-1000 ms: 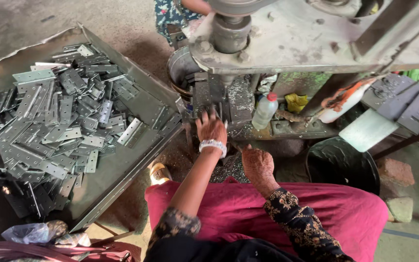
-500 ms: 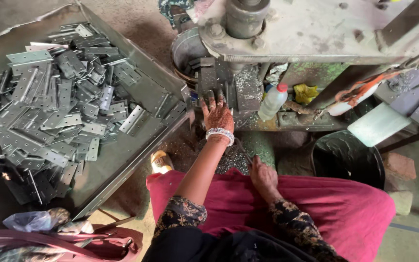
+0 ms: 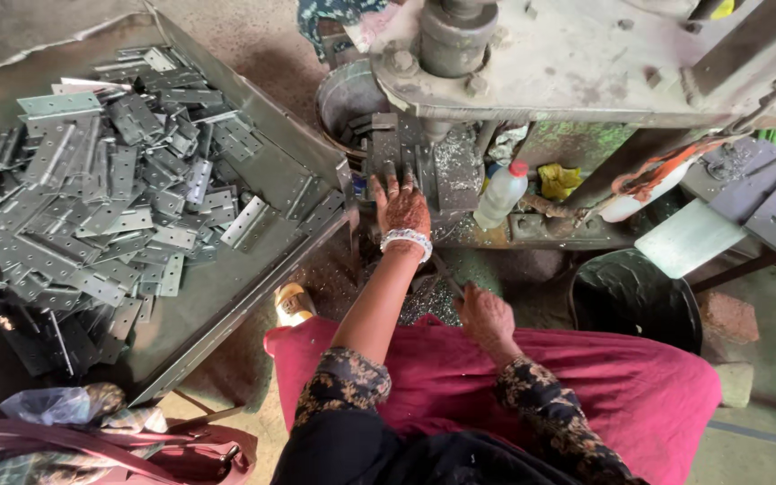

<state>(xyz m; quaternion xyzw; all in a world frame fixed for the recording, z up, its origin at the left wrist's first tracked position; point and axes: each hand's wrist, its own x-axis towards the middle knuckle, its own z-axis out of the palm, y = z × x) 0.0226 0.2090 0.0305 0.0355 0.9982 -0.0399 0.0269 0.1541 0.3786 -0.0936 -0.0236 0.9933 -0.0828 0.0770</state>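
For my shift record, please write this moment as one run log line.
left hand: reaching to press die, fingers spread | right hand: resting on lap, contents unclear | hinges: piled in tray, left side

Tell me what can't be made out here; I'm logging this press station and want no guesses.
- Head view: whatever the left hand touches under the press is hidden by its fingers and lies in shadow.
- What the right hand grips: only a thin dark piece shows; the fist covers the rest.
- The hinges at the tray's left side are cut off by the frame edge.
- The inside of the black bucket is too dark to tell.
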